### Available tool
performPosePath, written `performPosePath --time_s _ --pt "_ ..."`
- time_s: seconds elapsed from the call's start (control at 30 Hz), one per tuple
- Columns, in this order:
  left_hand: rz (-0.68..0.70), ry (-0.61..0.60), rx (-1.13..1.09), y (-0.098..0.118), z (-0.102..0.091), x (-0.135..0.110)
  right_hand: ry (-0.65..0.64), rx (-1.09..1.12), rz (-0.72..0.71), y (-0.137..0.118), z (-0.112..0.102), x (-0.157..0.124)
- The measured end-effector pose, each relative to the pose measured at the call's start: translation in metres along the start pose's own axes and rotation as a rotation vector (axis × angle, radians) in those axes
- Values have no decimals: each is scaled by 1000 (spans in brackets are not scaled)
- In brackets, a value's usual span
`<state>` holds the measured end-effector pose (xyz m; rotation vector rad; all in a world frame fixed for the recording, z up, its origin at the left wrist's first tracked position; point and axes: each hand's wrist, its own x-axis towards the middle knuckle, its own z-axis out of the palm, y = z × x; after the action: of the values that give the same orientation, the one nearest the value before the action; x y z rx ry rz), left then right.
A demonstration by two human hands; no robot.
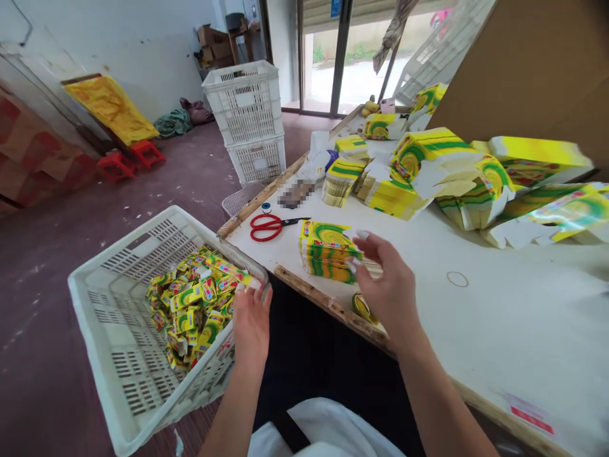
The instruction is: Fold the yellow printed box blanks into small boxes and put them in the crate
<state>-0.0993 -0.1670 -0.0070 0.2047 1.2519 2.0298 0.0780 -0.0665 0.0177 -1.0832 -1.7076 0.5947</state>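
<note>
The left hand [252, 324] is at the near right rim of a white slatted plastic crate [90, 317], its fingertips beside the end of a narrow yellow-and-green printed carton [231, 271]. Whether its grip is closed on that carton or has it loose, I cannot tell. Below, inside the crate, lies a jumbled heap of small folded yellow-and-green cartons [188, 298].

The right hand [391, 289] is over the front of a long white-topped desk [476, 317] edged with rough wood. Its grip is open, thumb and forefinger apart, both tips wearing white coverings. They are at the right end of a neat stack of flat yellow-and-green printed cardboard blanks [328, 251], the thumb in front of it; whether they touch is unclear. The stack lies near the desk's front edge. Just below the hand, a small round yellow-and-green object [362, 308] sits against the wooden edging.

Left of the stack lies a pair of red-handled scissors [269, 227] with dark blades pointing towards it, and a small blue-and-white round item [266, 207] is just beyond the handles. Further back, more bundles of yellow-and-green cardboard blanks [394, 197] are piled. A thin tan ring [457, 273] lies to the right.
</note>
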Motion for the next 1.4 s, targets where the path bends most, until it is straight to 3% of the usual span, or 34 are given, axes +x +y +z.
performPosePath --time_s 0.07,0.17,0.37,0.57,0.73,0.83,0.97,1.1,1.27,1.4 --pt "-142 38 -30 -5 0 -1 -10 -214 15 11 0 21" --pt "-260 -49 45 -12 2 -12 -195 -419 5 24 3 39" --pt "-338 -241 199 -19 8 -30 -277 -493 -67 27 1 46" --pt "-254 -422 122 -21 13 -36 -192 -147 50 -3 -3 15" --pt "-148 -381 -129 -9 29 -31 -530 346 164 -36 13 -44" --pt "-117 -251 -218 -5 37 -25 -521 564 237 -48 26 -69" --pt "-41 -79 -134 -13 33 -23 -529 616 324 -50 35 -78" --pt "5 -198 66 -23 19 -27 -429 585 356 -38 31 -70" --pt "87 -227 245 -19 7 -22 -372 398 208 -27 18 -60" --pt "34 -296 308 -12 5 -18 -368 292 77 -22 11 -54"
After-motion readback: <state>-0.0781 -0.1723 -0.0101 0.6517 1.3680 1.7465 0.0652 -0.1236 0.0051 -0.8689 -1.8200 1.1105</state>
